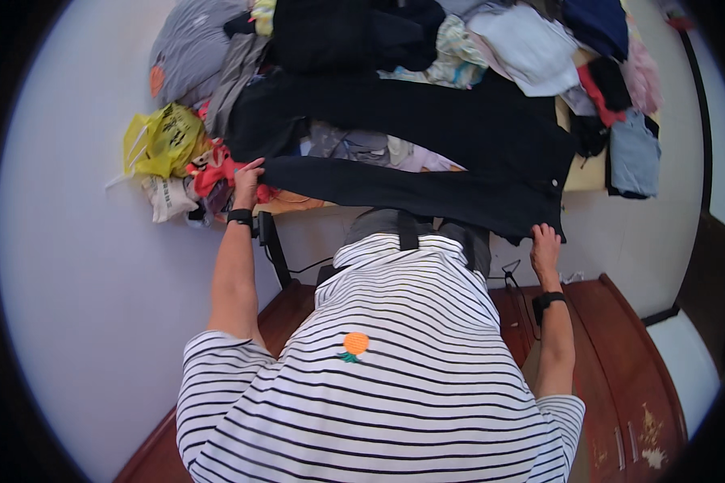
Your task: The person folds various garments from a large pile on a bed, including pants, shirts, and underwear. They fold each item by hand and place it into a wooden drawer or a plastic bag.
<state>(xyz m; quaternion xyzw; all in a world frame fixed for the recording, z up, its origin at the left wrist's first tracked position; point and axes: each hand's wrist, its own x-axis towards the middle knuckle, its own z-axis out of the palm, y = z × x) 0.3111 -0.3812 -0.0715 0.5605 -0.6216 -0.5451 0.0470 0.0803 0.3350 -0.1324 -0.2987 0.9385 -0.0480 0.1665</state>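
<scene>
A pair of black trousers (501, 139) lies spread sideways before me, waist to the right and both legs running left. At the waistband a pale button shows. My left hand (248, 184) holds the hem end of the nearer leg. With bent fingers, my right hand (545, 250) grips the near corner of the waistband, which hangs past the front edge of the heap's support. Between the two legs, folded grey and pale clothes (368, 148) show through. The farther leg's end merges with other black cloth, so its limit cannot be made out.
A yellow plastic bag (168, 142) and red cloth (217, 169) lie by my left hand. Behind the trousers are folded black clothes (350, 36) and a white garment (525, 48). Folded light-blue denim (635, 154) sits at the right. Reddish-brown wooden furniture (622, 338) stands beside and behind me.
</scene>
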